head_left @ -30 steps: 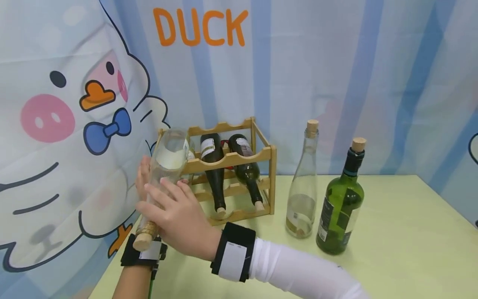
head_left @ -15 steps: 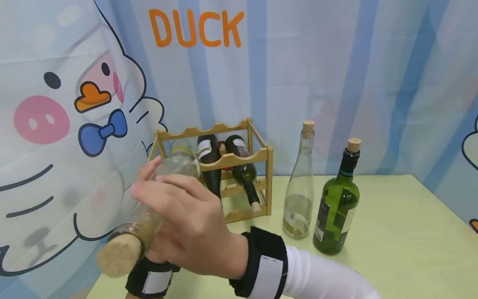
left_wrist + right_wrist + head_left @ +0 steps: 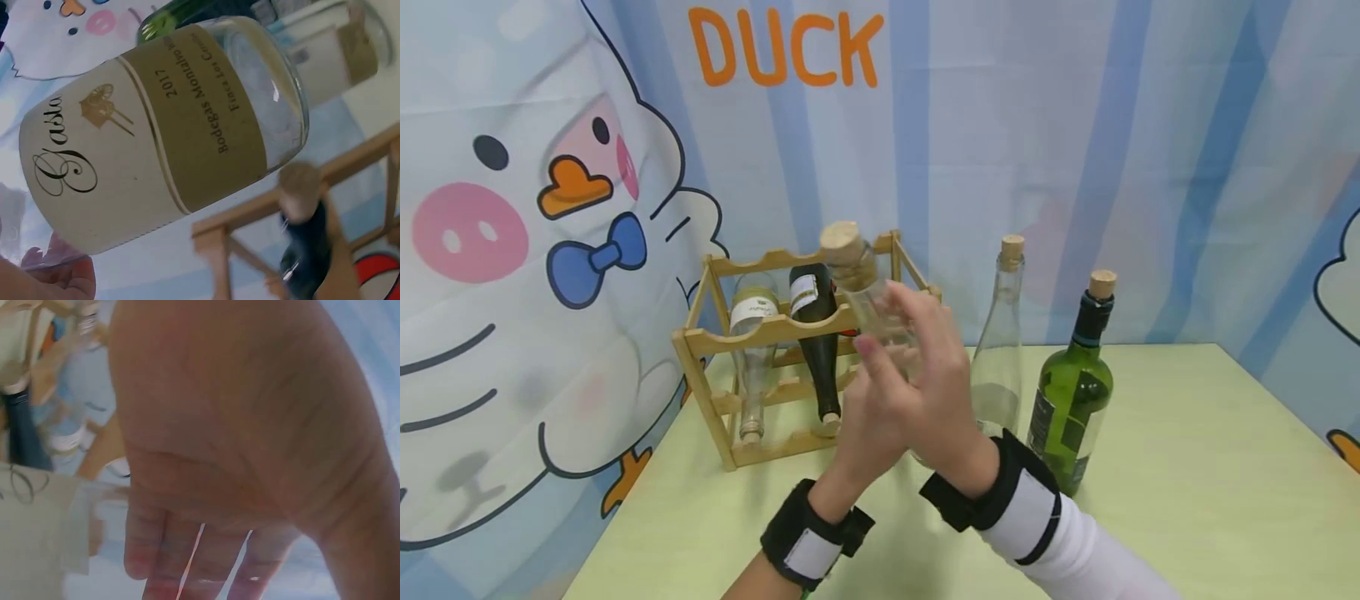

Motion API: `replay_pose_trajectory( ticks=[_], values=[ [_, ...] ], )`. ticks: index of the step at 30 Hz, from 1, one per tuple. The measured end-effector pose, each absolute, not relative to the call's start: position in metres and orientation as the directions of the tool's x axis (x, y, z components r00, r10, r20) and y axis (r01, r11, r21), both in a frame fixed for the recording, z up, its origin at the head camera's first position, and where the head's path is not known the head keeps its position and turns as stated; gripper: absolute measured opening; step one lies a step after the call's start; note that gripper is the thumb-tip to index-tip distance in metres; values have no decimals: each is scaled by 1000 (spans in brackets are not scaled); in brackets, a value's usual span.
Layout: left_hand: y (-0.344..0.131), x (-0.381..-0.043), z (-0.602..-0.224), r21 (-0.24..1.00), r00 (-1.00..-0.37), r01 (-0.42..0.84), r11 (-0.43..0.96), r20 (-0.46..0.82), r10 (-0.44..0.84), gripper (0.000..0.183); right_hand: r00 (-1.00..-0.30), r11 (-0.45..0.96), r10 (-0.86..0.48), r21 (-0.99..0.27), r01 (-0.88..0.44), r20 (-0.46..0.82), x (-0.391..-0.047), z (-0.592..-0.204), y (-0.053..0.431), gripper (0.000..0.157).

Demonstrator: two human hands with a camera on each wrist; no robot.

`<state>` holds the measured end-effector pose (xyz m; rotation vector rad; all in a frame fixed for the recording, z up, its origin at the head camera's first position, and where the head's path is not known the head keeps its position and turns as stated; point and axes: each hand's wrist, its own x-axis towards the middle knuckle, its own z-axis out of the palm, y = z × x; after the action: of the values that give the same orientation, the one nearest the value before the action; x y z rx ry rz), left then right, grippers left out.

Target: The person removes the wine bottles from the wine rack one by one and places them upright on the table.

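A clear glass wine bottle [image 3: 880, 312] with a cork [image 3: 842, 242] is up in the air, its cork end raised and leaning left. My left hand [image 3: 865, 429] grips it, mostly behind the right hand in the head view. In the left wrist view the bottle's white and gold label [image 3: 150, 137] faces the camera, and left fingertips [image 3: 72, 278] curl at its shoulder. Beside the bottle is my right hand [image 3: 936, 383]; the right wrist view shows its palm [image 3: 206, 437] with fingers extended. Whether the right fingers touch the glass is hard to tell.
Behind the hands stands a wooden wine rack [image 3: 767, 335], holding a clear bottle [image 3: 752, 321] and a dark bottle [image 3: 820, 358], corks towards me. A corked clear bottle [image 3: 997, 367] and a corked green bottle [image 3: 1070, 400] stand upright on the right. A printed curtain [image 3: 985, 125] hangs behind.
Both hands have moved right with the bottle. Its cork end has swung from low left to raised and upward. The clear bottle in the rack has come into fuller view.
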<state>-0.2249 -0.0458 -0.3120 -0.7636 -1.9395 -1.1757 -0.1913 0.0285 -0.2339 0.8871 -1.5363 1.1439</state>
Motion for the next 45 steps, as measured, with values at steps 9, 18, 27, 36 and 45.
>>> replay_pose_trajectory(
  ticks=[9, 18, 27, 36, 45],
  values=[
    [-16, -241, -343, 652, -769, 631, 420, 598, 228, 60, -447, 359, 128, -462, -811, 885, -229, -286, 70, 37],
    [9, -258, -366, 710, -862, 502, 493, 458, 218, 59, -532, 403, 206, -567, -719, 821, -254, -318, 91, 39],
    [24, -275, -370, 709, -871, 479, 517, 458, 179, 54, -536, 429, 243, -585, -689, 809, -276, -327, 101, 45],
    [38, -299, -374, 701, -848, 502, 507, 512, 133, 53, -569, 455, 247, -613, -646, 784, -302, -332, 111, 48],
    [43, -313, -377, 697, -844, 502, 511, 524, 114, 52, -560, 490, 242, -598, -634, 792, -318, -333, 114, 47]
  ],
)
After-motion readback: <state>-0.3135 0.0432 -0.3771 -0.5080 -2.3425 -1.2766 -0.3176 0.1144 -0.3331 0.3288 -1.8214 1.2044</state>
